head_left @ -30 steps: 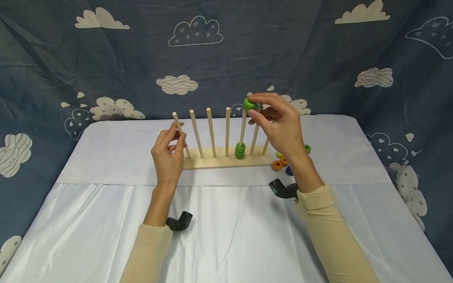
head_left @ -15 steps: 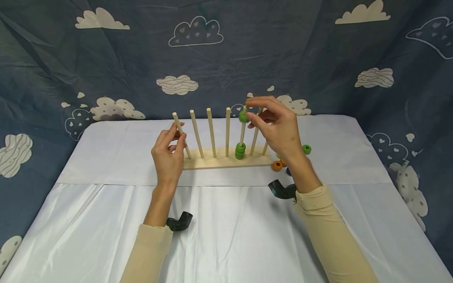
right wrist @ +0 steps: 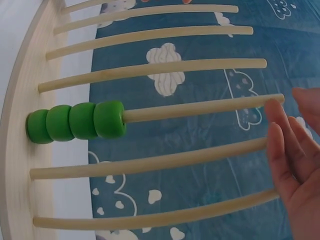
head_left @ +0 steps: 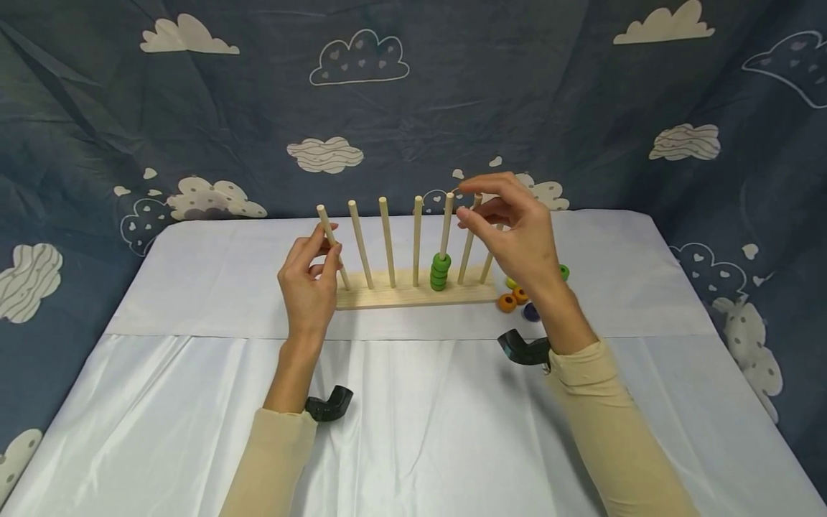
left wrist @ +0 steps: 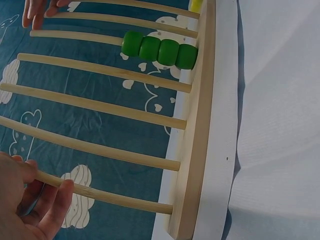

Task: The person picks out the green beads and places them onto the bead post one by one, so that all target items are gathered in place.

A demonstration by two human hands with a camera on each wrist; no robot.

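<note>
A wooden stand [head_left: 400, 296] with a row of upright pegs is on the white-covered table. My left hand [head_left: 307, 283] pinches the leftmost peg [left wrist: 120, 198] in its upper part, thumb on one side and fingers on the other. Several green beads [right wrist: 82, 121] are stacked at the bottom of one peg [right wrist: 200, 109] right of the middle. Beside the top of that peg, my right hand [head_left: 517, 233] holds nothing, with thumb and fingers spread apart. In the right wrist view its fingertips [right wrist: 274, 107] overlap the peg's end.
Loose beads lie by the stand's right end: two orange beads [head_left: 507, 303], a dark blue bead [head_left: 531, 312], a yellow bead [head_left: 511, 283] and a green bead [head_left: 564, 272], partly behind my right wrist. A dark cloth [head_left: 413, 108] with clouds hangs behind the table.
The green bead that my right hand held at the peg's top has been let go and slid down onto the stack. My right hand has drawn slightly right; the left stays put.
</note>
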